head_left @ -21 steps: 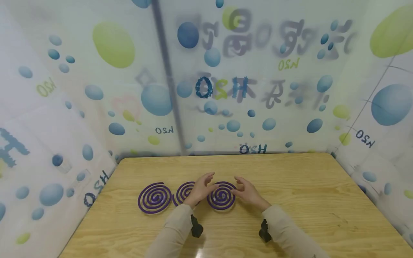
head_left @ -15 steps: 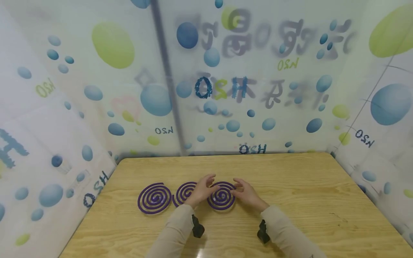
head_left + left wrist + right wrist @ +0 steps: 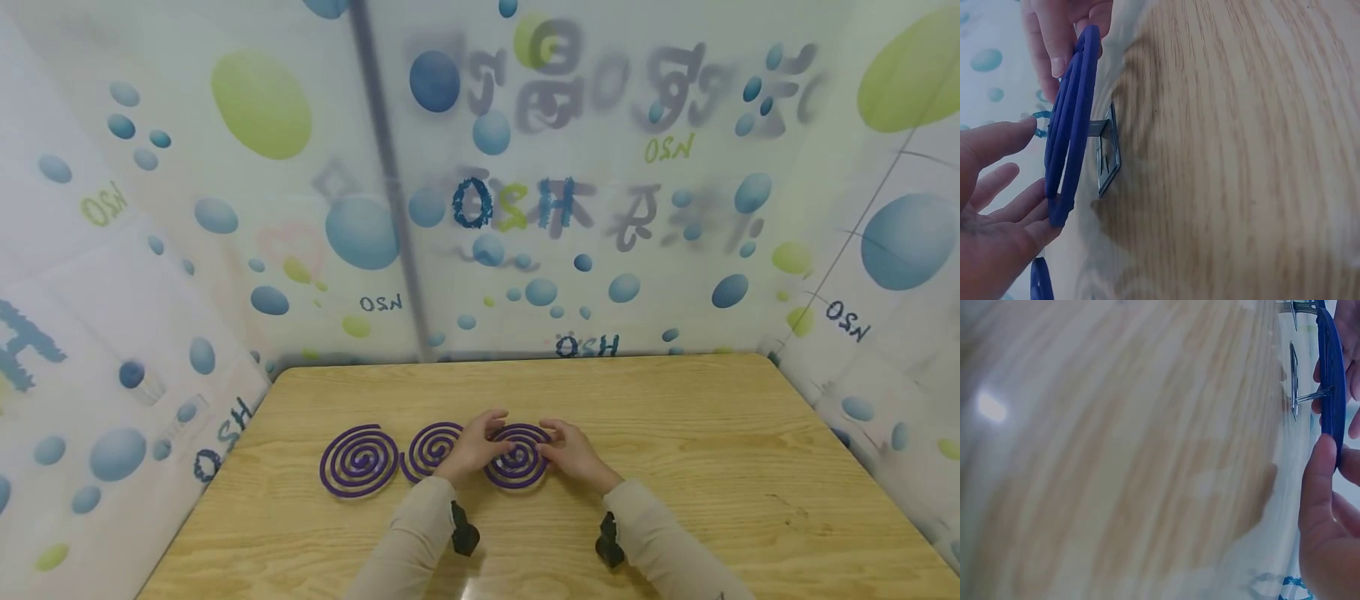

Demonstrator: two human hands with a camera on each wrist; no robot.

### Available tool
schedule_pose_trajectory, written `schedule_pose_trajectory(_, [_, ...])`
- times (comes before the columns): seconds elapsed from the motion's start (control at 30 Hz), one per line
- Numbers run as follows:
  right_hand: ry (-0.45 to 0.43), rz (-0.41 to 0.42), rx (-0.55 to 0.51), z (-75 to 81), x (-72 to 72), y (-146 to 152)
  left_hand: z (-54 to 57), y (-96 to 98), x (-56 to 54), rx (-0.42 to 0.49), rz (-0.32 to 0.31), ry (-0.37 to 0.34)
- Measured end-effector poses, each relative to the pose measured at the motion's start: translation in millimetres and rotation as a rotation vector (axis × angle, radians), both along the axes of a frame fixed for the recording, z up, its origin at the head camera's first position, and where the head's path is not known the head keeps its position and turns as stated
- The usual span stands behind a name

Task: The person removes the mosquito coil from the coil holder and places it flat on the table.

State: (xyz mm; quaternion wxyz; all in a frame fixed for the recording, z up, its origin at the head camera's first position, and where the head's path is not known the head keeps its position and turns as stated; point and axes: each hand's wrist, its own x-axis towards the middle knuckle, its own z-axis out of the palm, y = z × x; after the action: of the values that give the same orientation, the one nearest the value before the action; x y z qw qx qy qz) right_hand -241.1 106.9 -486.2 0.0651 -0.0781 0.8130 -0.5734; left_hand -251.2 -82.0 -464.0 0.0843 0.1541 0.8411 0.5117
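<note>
Right-hand purple coil [image 3: 519, 460] of the three, near mid-table, between both hands. Flat round spiral, so no real long axis; disc lies roughly level, broad face up, seen edge-on in both wrist views. Thin metal stand [image 3: 1101, 129] below it, flat foot parallel-ish to the wooden table [image 3: 712, 475]; can't tell if the foot touches the wood. Outer end of this coil's spiral not clear from the head view.

Right hand [image 3: 579, 458]: pinches the coil's right rim, thumb on one side, fingers on the other. Left hand [image 3: 476, 450]: spread wide at the left rim, fingertips touching the edge, thumb over the upper face with a gap under it. Fingers of both hands point inward, toward each other.

Middle coil [image 3: 435, 450]: just left of the left hand, partly covered by it, flat, outer end on its left side. Left coil [image 3: 362, 461]: flat too, just beside the middle one, outer end at the far edge, pointing right. All three in a side-to-side row.

Beige sleeves [image 3: 408, 533] on both arms, small black device [image 3: 465, 537] at each wrist. Dotted sheet [image 3: 645, 250] with mirrored lettering behind the table.
</note>
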Motion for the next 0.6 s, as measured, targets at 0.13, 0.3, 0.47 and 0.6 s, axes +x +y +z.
schedule_pose_trajectory(0.13, [0.008,-0.003,-0.009,0.4,1.0,3,0.2,1.9,1.3,-0.002,-0.002,-0.008])
schedule_pose_trajectory(0.3, [0.023,-0.002,0.004,-1.0,0.1,7,-0.4,5.0,3.5,-0.004,-0.006,-0.03])
schedule_pose_trajectory(0.47, [0.017,-0.028,0.029,-0.9,0.0,11,-6.1,9.2,5.0,-0.022,-0.003,-0.013])
schedule_pose_trajectory(0.6, [0.006,-0.054,0.032,1.1,1.7,15,-12.1,13.8,6.1,-0.007,0.012,-0.009])
